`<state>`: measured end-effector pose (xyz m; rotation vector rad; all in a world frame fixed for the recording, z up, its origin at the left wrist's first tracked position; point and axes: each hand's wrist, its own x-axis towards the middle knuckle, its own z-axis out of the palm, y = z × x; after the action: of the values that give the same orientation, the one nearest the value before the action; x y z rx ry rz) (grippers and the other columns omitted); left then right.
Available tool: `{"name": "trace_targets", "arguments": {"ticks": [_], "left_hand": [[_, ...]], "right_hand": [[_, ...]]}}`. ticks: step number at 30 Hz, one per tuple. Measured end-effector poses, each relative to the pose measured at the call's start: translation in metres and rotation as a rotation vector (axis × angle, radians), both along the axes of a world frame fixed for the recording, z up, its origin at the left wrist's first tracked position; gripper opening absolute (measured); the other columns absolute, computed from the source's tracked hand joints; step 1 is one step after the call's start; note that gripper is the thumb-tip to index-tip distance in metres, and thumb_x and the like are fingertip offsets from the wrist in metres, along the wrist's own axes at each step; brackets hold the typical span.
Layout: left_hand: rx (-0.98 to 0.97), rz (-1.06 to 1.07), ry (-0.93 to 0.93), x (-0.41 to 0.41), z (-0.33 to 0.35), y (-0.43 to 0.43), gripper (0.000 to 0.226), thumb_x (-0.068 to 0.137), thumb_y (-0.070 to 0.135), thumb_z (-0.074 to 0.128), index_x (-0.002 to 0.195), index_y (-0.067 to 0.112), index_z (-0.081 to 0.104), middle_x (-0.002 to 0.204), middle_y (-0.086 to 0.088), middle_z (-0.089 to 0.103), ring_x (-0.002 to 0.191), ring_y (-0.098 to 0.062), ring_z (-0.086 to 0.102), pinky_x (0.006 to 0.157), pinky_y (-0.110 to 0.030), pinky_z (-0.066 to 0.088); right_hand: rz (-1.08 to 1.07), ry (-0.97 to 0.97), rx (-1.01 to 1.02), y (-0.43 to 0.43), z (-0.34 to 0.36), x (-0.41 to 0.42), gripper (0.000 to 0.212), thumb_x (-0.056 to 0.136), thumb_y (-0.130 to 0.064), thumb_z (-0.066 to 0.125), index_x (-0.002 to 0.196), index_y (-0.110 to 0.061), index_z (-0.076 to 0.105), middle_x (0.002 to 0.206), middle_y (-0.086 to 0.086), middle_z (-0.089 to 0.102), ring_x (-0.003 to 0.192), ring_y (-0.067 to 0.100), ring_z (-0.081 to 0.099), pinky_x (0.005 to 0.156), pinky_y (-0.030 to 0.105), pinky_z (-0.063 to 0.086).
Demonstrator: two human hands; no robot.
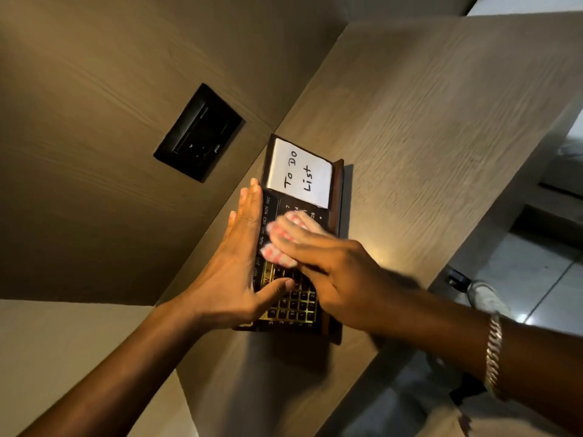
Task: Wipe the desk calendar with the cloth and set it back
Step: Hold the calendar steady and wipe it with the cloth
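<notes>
A dark, wood-framed desk calendar with gold month names and a gold date grid lies flat on the pale wood-grain surface, its left edge close against the wood-panelled wall. A white paper note reading "To Do List" sits on its far end.

The left hand stands edge-on along the calendar's left side, fingers straight and pressed together, thumb resting on the date grid. The right hand, blurred, presses a white cloth with a red check pattern flat onto the middle of the calendar; its fingers lie over the cloth, loosely together.

A metal chain bracelet circles the right wrist. A black rectangular socket plate is set into the wall, far left of the calendar.
</notes>
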<state>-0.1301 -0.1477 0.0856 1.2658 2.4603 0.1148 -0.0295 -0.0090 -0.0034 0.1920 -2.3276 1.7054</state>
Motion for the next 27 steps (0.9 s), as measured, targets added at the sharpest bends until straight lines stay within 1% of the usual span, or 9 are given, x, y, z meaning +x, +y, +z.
{"name": "trace_targets", "arguments": {"ticks": [2,6,10,14,16,19,22,24,27], "left_hand": [[-0.001,0.003,-0.003,0.000,0.001,0.000,0.121,0.076,0.061,0.057,0.150,0.020,-0.029,0.163,0.002,-0.028,0.150,-0.009,-0.026,0.121,-0.032,-0.012],[-0.006,0.012,0.002,0.001,0.000,0.000,0.124,0.075,0.061,0.061,0.149,0.025,-0.032,0.163,0.004,-0.030,0.148,-0.005,-0.030,0.118,-0.026,-0.016],[-0.001,0.033,0.011,0.005,0.000,0.003,0.124,0.076,0.057,0.063,0.147,0.026,-0.033,0.163,0.004,-0.030,0.147,-0.005,-0.030,0.119,-0.030,-0.016],[0.010,0.002,0.027,0.006,-0.001,0.001,0.126,0.069,0.067,0.057,0.150,0.022,-0.029,0.162,0.005,-0.030,0.149,-0.006,-0.028,0.119,-0.031,-0.016],[0.000,-0.006,0.039,0.005,-0.002,0.002,0.128,0.069,0.068,0.058,0.150,0.023,-0.029,0.162,0.005,-0.030,0.148,-0.004,-0.029,0.118,-0.029,-0.017],[0.006,0.002,0.030,0.004,-0.003,0.002,0.128,0.070,0.064,0.063,0.148,0.029,-0.031,0.158,0.013,-0.033,0.145,0.001,-0.031,0.114,-0.021,-0.021],[0.035,0.047,0.028,0.005,-0.006,-0.001,0.127,0.073,0.058,0.067,0.150,0.027,-0.028,0.161,0.009,-0.030,0.147,0.000,-0.030,0.114,-0.018,-0.020],[0.050,0.061,0.012,0.006,-0.007,-0.001,0.127,0.073,0.056,0.068,0.151,0.025,-0.027,0.161,0.010,-0.030,0.146,0.000,-0.030,0.112,-0.015,-0.021],[0.094,0.067,0.020,0.006,-0.006,0.000,0.126,0.072,0.064,0.066,0.150,0.030,-0.028,0.152,0.027,-0.035,0.144,0.005,-0.030,0.110,-0.009,-0.022]], "right_hand": [[-0.044,0.028,0.013,0.004,0.005,-0.015,0.057,0.094,0.006,0.046,0.148,-0.010,0.037,0.160,0.010,0.030,0.152,0.024,0.012,0.124,0.043,0.014],[-0.168,-0.090,0.111,0.007,-0.007,-0.012,0.064,0.094,0.000,0.051,0.152,-0.017,0.028,0.163,0.006,0.025,0.153,0.023,0.010,0.122,0.045,0.020],[-0.088,-0.070,0.130,0.002,-0.018,0.010,0.058,0.094,-0.002,0.052,0.148,-0.018,0.039,0.159,0.005,0.035,0.151,0.022,0.018,0.121,0.046,0.025],[0.029,0.052,0.075,0.008,-0.003,0.001,0.055,0.095,0.003,0.047,0.146,-0.017,0.041,0.158,0.004,0.036,0.151,0.016,0.018,0.125,0.031,0.012],[-0.042,0.034,0.094,0.014,0.001,-0.008,0.060,0.095,0.003,0.048,0.149,-0.018,0.035,0.160,0.003,0.031,0.152,0.017,0.014,0.124,0.030,0.011],[-0.176,-0.077,0.236,0.014,-0.006,-0.009,0.065,0.096,-0.007,0.052,0.153,-0.021,0.025,0.163,0.003,0.026,0.152,0.019,0.012,0.123,0.039,0.019],[-0.178,-0.139,0.389,0.008,-0.010,0.001,0.069,0.095,-0.019,0.059,0.154,-0.019,0.023,0.163,0.005,0.025,0.152,0.023,0.013,0.123,0.038,0.019],[-0.146,-0.137,0.401,0.003,-0.007,0.008,0.067,0.094,-0.019,0.058,0.153,-0.018,0.026,0.161,0.007,0.029,0.151,0.025,0.018,0.120,0.038,0.022],[-0.079,-0.083,0.252,0.001,-0.001,0.019,0.051,0.095,-0.014,0.051,0.145,-0.021,0.043,0.154,0.003,0.043,0.146,0.020,0.032,0.120,0.036,0.028]]}}
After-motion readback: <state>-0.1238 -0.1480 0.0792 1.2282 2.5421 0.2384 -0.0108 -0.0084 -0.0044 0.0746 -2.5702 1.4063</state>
